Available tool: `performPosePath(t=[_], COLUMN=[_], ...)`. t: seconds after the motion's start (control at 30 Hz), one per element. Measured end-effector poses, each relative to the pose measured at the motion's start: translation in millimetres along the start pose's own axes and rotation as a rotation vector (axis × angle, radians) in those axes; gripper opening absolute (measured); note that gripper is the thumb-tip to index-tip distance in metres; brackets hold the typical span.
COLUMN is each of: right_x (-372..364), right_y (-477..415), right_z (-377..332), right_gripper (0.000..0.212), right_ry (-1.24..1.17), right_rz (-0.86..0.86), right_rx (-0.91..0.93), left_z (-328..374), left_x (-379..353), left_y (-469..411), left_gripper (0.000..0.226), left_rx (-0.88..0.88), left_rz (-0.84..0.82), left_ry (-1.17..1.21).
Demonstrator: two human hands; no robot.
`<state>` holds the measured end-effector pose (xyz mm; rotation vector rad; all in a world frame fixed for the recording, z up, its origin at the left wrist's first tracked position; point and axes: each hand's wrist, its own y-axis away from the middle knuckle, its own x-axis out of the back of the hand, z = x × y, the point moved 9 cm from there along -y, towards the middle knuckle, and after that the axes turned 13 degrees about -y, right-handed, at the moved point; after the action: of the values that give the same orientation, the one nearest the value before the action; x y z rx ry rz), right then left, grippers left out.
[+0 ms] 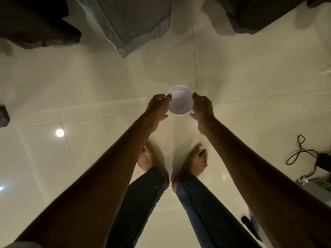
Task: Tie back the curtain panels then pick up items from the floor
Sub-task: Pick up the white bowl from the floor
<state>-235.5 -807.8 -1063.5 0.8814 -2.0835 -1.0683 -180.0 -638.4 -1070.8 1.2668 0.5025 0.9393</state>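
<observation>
"Both hands on it, or just one?"

"Both. The left hand (157, 108) grips the left side of the white bowl (180, 102), one finger hooked over the rim into the hollow. The right hand (203, 109) clasps the opposite side, fingers curled on the far edge and thumb on the near one."

"Where is the bowl, then?"

"Low over the cream tiled floor (89, 86), ahead of the bare feet (198, 161), right by a crossing of grout lines. Whether its base touches the tile or hangs just above it I cannot tell."

"Which way does it lie for the lift?"

"Squarely between the palms, mouth up toward the camera. It is round, so there is no long axis to mind — neither hand is nearer, and I judge a straight pull upward would keep it level."

"Anything else down there?"

"A grey curtain panel (129, 20) hangs down at the far side, its hem well apart from the bowl. A dark cable (300, 151) loops on the floor well off to the right, near a pale box (315, 185)."

"Any writing?"

"None on the bowl. The box carries a green patch — too small and blurred to read."
</observation>
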Motion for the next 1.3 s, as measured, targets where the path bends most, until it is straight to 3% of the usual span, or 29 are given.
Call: performPosePath(t=[0.1,0.23,0.43,0.67,0.73,0.9,1.03,1.3], right_x=[10.2,14.3,31.7,75.0,87.4,112.6,126.5,108.8], right_y=[33.5,79.0,172.8,296.3,332.0,420.4,487.5,576.6], right_z=[-16.4,-50.6,-112.7,-139.0,-143.4,-162.6,-174.5,-162.5], right_gripper=[0.017,0.029,0.034,0.05,0.056,0.059,0.058,0.057], right_ry=[-0.145,-0.341,-0.376,-0.402,-0.446,-0.568,-0.581,-0.608], right_rz=[-0.004,-0.103,-0.222,-0.283,-0.299,-0.331,-0.344,-0.337], right_rx=[-0.049,-0.057,-0.046,-0.122,-0.151,-0.137,-0.092,-0.103], left_z=[18.6,51.8,86.1,92.2,90.8,84.3,80.7,54.7], left_x=[11.8,23.1,39.0,44.8,41.9,33.8,36.7,75.3], left_y=[36.7,98.2,209.7,338.9,380.3,484.0,556.3,635.1], left_gripper=[0.038,0.033,0.02,0.012,0.015,0.045,0.042,0.033], left_rx=[-0.026,-0.109,-0.136,-0.061,-0.039,-0.025,-0.074,-0.216], left_rz=[0.037,0.068,0.01,0.005,0.013,0.01,0.037,0.122], left_ry=[0.028,0.105,0.302,0.302,0.337,0.51,0.576,0.47])
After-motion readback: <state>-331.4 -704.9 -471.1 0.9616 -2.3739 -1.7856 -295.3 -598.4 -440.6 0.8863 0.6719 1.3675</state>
